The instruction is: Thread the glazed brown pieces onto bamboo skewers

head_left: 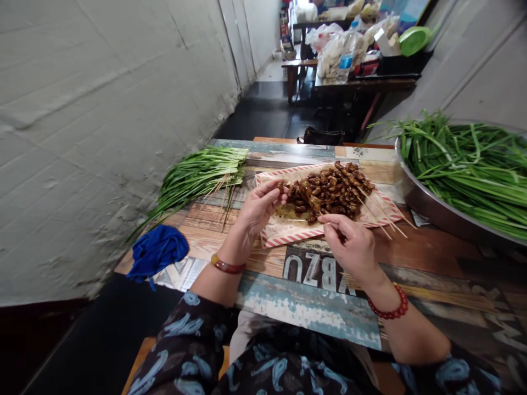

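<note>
Left hand point(256, 213) pinches a glazed brown chunk point(280, 187), right hand point(349, 244) pinched shut on something, can't tell what; the skewers point(381, 209) lie on paper point(284, 233), probably keeping sauce off the desk point(208, 230).

Pretty bare, narrow spot, honestly: a rough whitewashed wall point(102, 137) ran down the left, a paler wall point(486, 60) down the right, and a dark floor point(255, 118) went lighter farther back. At the far end, a wooden table point(366, 85) was piled with plastic bags point(331, 55) and a water bottle point(346, 55).
</note>
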{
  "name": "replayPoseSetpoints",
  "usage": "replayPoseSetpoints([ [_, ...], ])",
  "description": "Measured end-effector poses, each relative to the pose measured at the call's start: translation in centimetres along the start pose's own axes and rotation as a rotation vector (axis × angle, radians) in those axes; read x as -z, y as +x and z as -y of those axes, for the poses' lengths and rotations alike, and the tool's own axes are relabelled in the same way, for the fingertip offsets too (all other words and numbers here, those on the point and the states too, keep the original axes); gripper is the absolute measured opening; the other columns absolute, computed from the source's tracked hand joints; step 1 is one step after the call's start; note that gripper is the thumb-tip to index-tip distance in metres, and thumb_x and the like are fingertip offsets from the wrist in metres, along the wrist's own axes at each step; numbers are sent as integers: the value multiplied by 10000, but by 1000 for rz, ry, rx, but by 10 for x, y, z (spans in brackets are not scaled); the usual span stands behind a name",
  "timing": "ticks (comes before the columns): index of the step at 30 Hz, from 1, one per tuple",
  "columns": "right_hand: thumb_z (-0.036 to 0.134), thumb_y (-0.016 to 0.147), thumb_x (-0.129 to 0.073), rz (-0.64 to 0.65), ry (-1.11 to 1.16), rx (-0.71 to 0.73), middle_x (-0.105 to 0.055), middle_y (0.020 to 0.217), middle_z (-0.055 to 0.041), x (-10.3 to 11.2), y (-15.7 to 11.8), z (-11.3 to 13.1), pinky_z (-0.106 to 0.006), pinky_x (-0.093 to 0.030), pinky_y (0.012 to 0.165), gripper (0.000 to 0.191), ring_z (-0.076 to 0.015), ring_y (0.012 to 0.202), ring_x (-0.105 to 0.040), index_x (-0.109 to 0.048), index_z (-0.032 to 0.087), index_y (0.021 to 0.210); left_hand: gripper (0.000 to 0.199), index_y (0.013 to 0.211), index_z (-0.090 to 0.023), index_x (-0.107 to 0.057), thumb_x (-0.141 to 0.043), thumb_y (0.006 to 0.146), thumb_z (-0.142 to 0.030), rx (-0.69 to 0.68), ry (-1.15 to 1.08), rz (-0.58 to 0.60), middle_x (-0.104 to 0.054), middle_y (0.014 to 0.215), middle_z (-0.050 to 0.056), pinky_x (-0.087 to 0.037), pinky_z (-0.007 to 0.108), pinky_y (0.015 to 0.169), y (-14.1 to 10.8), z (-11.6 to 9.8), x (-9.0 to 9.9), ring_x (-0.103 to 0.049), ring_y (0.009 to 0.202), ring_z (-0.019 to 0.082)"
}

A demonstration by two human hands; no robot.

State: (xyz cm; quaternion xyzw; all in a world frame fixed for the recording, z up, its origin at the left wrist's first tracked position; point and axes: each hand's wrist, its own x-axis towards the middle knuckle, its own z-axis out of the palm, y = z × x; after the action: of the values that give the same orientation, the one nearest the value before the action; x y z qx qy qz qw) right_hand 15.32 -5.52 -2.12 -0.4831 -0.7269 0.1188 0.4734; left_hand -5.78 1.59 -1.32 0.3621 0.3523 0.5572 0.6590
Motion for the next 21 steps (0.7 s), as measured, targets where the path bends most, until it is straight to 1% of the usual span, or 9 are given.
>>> replayPoseSetpoints([
  [3, 188, 879, -503, 42, 3, 46, -766, 906, -64, -4, -4, 0, -282, -575, 705, 207, -169, 726, -714, -692, 191, 964, 322, 953, -144, -683, -805, 662, -203, -2, -62, -8, -717, 871, 53, -518, 242, 725, -1, -4, 0, -667, 741, 124],
  [6, 164, 870, -490, 85, -10, 83, -766, 940, -70, -7, -8, 0, -288, -581, 735, 247, -176, 773, -724, -698, 184, 1001, 307, 914, -153, -642, -807, 662, -209, 7, -93, -40, -724, 880, 50, -535, 261, 735, -1, -5, 1, -683, 748, 138],
  [10, 168, 883, -483, 136, -13, 97, -765, 960, -69, -10, -10, 1, -281, -584, 748, 258, -177, 799, -731, -702, 185, 1017, 385, 1050, -163, -631, -779, 695, -184, -29, -131, -53, -723, 887, 46, -534, 243, 753, -1, -5, 2, -687, 751, 123],
  [12, 164, 889, -480, 156, -5, 103, -765, 958, -67, -11, -11, 1, -275, -585, 753, 259, -174, 804, -732, -700, 186, 1023, 375, 1063, -151, -643, -766, 710, -176, -34, -146, -54, -726, 896, 57, -534, 240, 753, -2, -5, 1, -688, 749, 122],
  [16, 158, 892, -480, 169, 1, 117, -764, 964, -63, -12, -11, 1, -275, -588, 769, 259, -173, 809, -732, -693, 194, 1034, 273, 992, -123, -673, -748, 734, -173, -9, -149, -64, -732, 891, 79, -534, 231, 724, -3, -6, -1, -686, 734, 123],
  [21, 139, 892, -486, 171, -9, 153, -762, 971, -70, -13, -13, -1, -269, -586, 783, 255, -173, 822, -733, -689, 177, 1042, 269, 973, -111, -669, -758, 733, -193, -12, -154, -77, -738, 892, 94, -547, 237, 713, -3, -6, -1, -702, 753, 148],
])
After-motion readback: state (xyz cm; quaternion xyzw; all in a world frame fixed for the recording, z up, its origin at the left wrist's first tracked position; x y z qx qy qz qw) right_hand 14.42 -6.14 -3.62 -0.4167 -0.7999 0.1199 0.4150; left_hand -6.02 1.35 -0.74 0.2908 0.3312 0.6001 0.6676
